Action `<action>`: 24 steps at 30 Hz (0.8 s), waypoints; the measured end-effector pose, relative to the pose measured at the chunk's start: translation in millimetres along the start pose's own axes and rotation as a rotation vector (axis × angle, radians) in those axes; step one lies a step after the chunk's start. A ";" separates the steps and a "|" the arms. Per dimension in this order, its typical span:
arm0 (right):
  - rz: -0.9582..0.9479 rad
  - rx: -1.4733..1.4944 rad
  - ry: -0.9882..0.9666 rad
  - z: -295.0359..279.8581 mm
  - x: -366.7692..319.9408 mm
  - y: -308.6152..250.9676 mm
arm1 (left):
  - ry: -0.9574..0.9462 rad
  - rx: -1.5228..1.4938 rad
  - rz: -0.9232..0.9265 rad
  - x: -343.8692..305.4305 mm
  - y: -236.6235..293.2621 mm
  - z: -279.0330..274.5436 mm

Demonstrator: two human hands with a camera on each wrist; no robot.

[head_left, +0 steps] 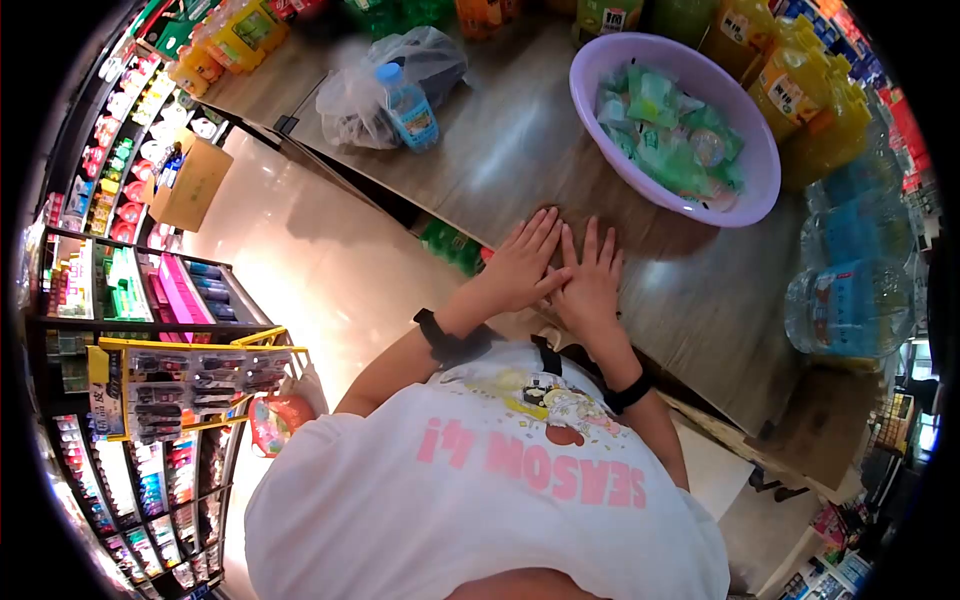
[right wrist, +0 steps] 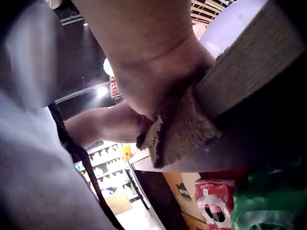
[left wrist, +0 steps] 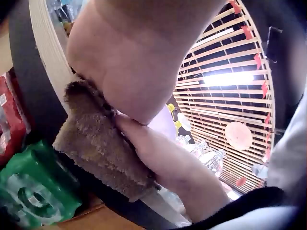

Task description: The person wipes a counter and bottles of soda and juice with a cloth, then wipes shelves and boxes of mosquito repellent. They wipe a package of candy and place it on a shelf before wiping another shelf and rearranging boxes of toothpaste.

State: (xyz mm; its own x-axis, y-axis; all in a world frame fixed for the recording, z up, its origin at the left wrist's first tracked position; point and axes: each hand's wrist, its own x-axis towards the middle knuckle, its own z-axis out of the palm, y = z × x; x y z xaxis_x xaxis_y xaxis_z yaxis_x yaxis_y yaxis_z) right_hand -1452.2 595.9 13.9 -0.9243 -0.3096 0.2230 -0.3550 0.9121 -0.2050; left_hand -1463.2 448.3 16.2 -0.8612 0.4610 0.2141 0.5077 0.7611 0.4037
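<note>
Both hands lie on the wood-patterned table (head_left: 690, 300) near its front edge, fingers straight and pointing away from the body. My left hand (head_left: 525, 268) is palm down, its thumb overlapping the back of the right hand. Close beside it, my right hand (head_left: 592, 285) lies flat with fingers a little spread. A brown fluffy cloth (left wrist: 100, 143) hangs over the table edge under the hands in the left wrist view. The same cloth (right wrist: 184, 132) shows beneath the wrist in the right wrist view. Neither hand's fingers are curled round anything.
Beyond the hands stands a purple basin (head_left: 755, 165) with green-and-clear packets. A small blue-capped bottle (head_left: 408, 110) leans by a clear plastic bag (head_left: 435, 60). Yellow drink bottles (head_left: 790, 85) and large water bottles (head_left: 850, 310) line the right side. Store shelves (head_left: 150, 300) stand left.
</note>
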 end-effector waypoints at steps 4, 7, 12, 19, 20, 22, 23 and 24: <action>-0.008 -0.027 0.038 3.9 3.3 -3.3 | -0.026 -0.134 0.081 10.4 0.7 -50.8; 0.029 -0.061 -0.003 11.2 9.1 -7.6 | -0.072 -0.993 0.280 13.8 46.2 -153.9; 0.078 -0.082 0.034 22.6 22.1 -44.7 | -0.380 -1.962 0.855 -13.3 107.9 -247.5; 0.173 -0.172 0.117 30.4 35.0 -75.1 | -0.996 -2.297 0.937 -50.6 90.8 -265.0; 0.185 -0.192 0.135 31.1 35.1 -76.3 | -1.118 -2.248 1.061 -51.3 76.9 -267.1; 0.195 -0.188 0.169 33.2 33.7 -76.5 | -1.214 -2.167 1.043 -61.1 54.4 -285.7; 0.196 -0.183 0.193 33.7 34.0 -77.1 | -1.235 -2.151 1.051 -65.6 45.9 -287.1; 0.206 -0.188 0.212 34.3 34.7 -78.2 | -1.293 -2.082 1.096 -71.0 35.8 -282.9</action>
State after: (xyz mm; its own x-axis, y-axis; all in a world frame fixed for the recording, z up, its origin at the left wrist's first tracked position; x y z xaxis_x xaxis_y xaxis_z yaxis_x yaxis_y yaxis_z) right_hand -1461.3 504.7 5.0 -0.9172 -0.0693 0.3923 -0.1140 0.9892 -0.0919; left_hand -1390.5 313.8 267.0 0.2325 0.6118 0.7560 -0.7037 -0.4308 0.5650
